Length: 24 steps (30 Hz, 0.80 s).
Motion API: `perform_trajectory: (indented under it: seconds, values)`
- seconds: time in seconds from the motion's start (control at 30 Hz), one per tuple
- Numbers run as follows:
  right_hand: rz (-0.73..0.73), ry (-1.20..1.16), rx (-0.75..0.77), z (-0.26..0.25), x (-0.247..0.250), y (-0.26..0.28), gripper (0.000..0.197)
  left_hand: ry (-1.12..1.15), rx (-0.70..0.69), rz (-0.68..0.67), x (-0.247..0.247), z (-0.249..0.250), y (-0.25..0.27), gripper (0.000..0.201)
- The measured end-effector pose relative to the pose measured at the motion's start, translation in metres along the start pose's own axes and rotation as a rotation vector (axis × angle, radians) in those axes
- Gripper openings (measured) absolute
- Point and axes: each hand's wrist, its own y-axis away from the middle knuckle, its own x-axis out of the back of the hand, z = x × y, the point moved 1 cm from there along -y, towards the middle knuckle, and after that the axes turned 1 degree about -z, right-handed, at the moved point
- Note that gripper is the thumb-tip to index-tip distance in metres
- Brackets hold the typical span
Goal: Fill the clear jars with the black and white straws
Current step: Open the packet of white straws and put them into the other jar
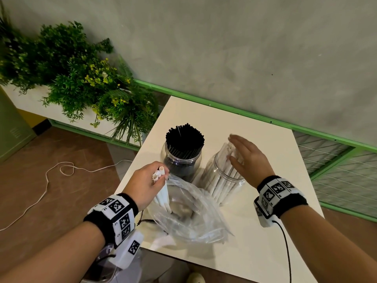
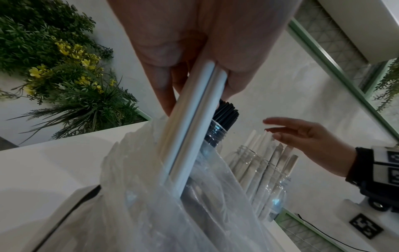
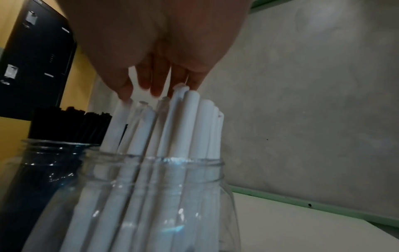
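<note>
1. Your left hand (image 1: 145, 184) is clamped round a small bunch of white straws (image 1: 163, 193). Their lower ends are still inside the clear plastic bag (image 1: 191, 213) at the near edge of the white table (image 1: 265, 231).

2. Your right hand (image 1: 247, 158) holds nothing. Its fingers (image 3: 155, 81) are straight and spread, and the tips rest on or just above the white straws already standing in the right jar (image 1: 222, 180); the right wrist view does not settle whether they touch.

3. The relation to watch: from the held bunch, the right jar's mouth lies at about 2 o'clock, near, with the bag's rim between. Your left hand carries the load, but your right hand is the one already at the mouth.

4. The bunch's long axis runs steeply, top ends up by your thumb and tilted slightly toward 11 o'clock. The jar's straws lean toward 1 o'clock. I judge you should match that lean before lowering.

5. The left jar (image 1: 180, 160) at 12 o'clock of the bag is packed with thin black straws (image 1: 184, 137) and looks full.

6. The white straws look thick, matte, stiff and open-ended. The right jar has room on its near side, so filling is well along but unfinished.
</note>
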Motion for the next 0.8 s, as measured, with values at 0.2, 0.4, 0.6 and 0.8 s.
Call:
perform_trajectory:
  seconds: [0.2, 0.4, 0.6, 0.8]
  values:
    - [-0.034, 0.181, 0.079, 0.011, -0.011, 0.008, 0.051, 0.003, 0.006, 0.004, 0.001, -0.002, 0.000, 0.010]
    - [-0.217, 0.178, -0.071, 0.017, -0.012, 0.033, 0.053, 0.003, 0.005, -0.001, 0.001, -0.002, -0.001, 0.010]
    - [-0.117, 0.211, -0.231, -0.007, -0.006, -0.007, 0.080, -0.016, -0.010, -0.009, -0.001, -0.004, -0.003, 0.011]
    - [-0.412, 0.259, -0.659, -0.007, -0.016, -0.038, 0.084, -0.008, -0.015, -0.011, -0.002, -0.006, -0.004, 0.010]
